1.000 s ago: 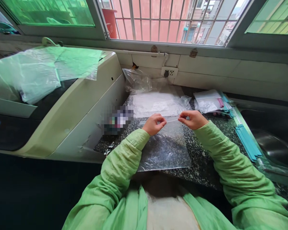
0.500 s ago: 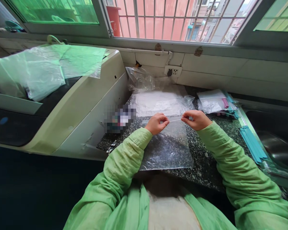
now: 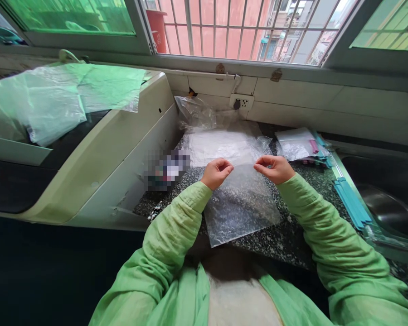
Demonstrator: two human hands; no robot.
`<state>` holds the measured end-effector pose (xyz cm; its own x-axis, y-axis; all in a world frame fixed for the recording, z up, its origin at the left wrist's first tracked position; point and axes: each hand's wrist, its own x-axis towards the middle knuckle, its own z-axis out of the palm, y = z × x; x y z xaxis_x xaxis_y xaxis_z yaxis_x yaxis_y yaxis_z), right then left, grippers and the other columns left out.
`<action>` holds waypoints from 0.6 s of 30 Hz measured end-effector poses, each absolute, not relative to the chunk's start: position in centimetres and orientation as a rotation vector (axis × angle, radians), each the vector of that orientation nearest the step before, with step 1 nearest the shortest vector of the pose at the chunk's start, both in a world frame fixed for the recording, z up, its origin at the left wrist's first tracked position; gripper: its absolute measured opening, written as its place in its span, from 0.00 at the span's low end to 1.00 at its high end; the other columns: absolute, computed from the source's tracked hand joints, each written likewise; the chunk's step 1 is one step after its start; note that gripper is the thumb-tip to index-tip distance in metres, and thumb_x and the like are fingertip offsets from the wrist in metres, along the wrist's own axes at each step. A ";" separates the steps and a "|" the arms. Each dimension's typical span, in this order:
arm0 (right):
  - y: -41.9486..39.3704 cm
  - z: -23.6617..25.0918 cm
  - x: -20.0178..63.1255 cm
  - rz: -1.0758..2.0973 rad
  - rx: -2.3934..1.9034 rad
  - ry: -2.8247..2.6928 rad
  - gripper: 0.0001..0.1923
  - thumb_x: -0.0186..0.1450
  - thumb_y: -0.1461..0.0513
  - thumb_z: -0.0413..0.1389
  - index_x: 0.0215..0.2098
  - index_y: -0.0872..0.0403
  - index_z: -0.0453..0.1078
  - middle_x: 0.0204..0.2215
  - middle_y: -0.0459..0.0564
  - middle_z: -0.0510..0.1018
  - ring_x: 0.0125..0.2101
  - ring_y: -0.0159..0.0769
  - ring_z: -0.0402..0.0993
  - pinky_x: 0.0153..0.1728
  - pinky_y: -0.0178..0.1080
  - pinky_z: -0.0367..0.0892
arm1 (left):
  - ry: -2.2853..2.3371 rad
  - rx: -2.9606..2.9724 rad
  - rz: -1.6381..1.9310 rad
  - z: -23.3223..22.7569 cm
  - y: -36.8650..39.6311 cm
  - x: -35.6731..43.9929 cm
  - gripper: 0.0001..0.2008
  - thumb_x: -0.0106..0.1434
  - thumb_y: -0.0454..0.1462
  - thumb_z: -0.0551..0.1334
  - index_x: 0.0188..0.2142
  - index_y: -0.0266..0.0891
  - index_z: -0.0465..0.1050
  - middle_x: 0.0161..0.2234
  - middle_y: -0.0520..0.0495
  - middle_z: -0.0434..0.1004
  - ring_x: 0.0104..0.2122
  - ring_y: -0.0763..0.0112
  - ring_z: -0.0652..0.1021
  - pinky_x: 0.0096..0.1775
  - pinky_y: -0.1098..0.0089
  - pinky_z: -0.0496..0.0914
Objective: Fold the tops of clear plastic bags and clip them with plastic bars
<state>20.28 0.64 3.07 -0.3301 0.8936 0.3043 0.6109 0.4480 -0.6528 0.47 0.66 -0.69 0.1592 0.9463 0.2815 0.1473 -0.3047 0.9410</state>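
A clear plastic bag point(image 3: 241, 208) lies slantwise over the speckled dark counter point(image 3: 289, 240), its lower edge near the counter's front. My left hand point(image 3: 217, 174) is closed in a pinch at the bag's upper left part. Opposite it, my right hand point(image 3: 275, 169) pinches at the upper right, with thumb and forefinger together. The film between the two hands is so transparent that its exact edge is hard to make out. Just beyond my fingers rests a stack of whitish plastic bags point(image 3: 217, 142).
A bulky beige machine point(image 3: 149, 108) with plastic film point(image 3: 57, 99) on top stands at the left. At the right are packed bags point(image 3: 295, 142), teal strips point(image 3: 352, 203) and a dark sink point(image 3: 387, 208). A crumpled clear bag point(image 3: 197, 113) sits near the wall socket point(image 3: 242, 101).
The taut white line of film between my hands no longer shows. The bag has turned on the counter, its lower left corner now nearer me. Both hands stay pinched.
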 end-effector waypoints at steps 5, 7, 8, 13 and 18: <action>0.5 3.4 20.3 0.580 -1.250 -2.061 0.11 0.52 0.57 0.53 0.21 0.57 0.68 0.17 0.46 0.71 0.19 0.28 0.63 0.24 0.34 0.62 | 1.086 1.598 1.239 -0.4 0.6 0.4 0.06 0.49 0.35 0.59 0.19 0.33 0.66 0.19 0.54 0.64 0.22 0.80 0.65 0.26 0.76 0.61; 0.5 3.5 20.4 0.586 -1.257 -2.065 0.10 0.52 0.57 0.53 0.20 0.57 0.68 0.17 0.46 0.71 0.19 0.28 0.63 0.24 0.34 0.62 | 1.093 1.593 1.224 -0.4 0.6 0.4 0.07 0.49 0.35 0.60 0.19 0.33 0.67 0.19 0.53 0.64 0.22 0.79 0.65 0.26 0.75 0.61; 0.5 3.6 20.4 0.590 -1.262 -2.067 0.10 0.52 0.57 0.53 0.20 0.56 0.67 0.17 0.46 0.71 0.19 0.28 0.63 0.24 0.34 0.62 | 1.095 1.595 1.217 -0.4 0.6 0.4 0.07 0.49 0.35 0.60 0.19 0.33 0.67 0.19 0.53 0.65 0.22 0.79 0.65 0.26 0.75 0.61; 0.5 3.8 20.6 0.627 -1.268 -2.100 0.10 0.51 0.57 0.53 0.20 0.56 0.67 0.17 0.46 0.71 0.19 0.28 0.63 0.24 0.34 0.62 | 1.085 1.623 1.205 -0.7 0.7 0.5 0.06 0.49 0.35 0.60 0.20 0.33 0.68 0.20 0.53 0.66 0.22 0.79 0.65 0.27 0.75 0.61; 0.7 3.9 20.9 0.653 -1.274 -2.117 0.11 0.51 0.55 0.53 0.20 0.56 0.66 0.17 0.46 0.70 0.20 0.28 0.63 0.24 0.34 0.62 | 1.073 1.650 1.199 -0.7 0.6 0.6 0.06 0.49 0.35 0.59 0.20 0.33 0.68 0.19 0.53 0.65 0.22 0.80 0.65 0.26 0.75 0.61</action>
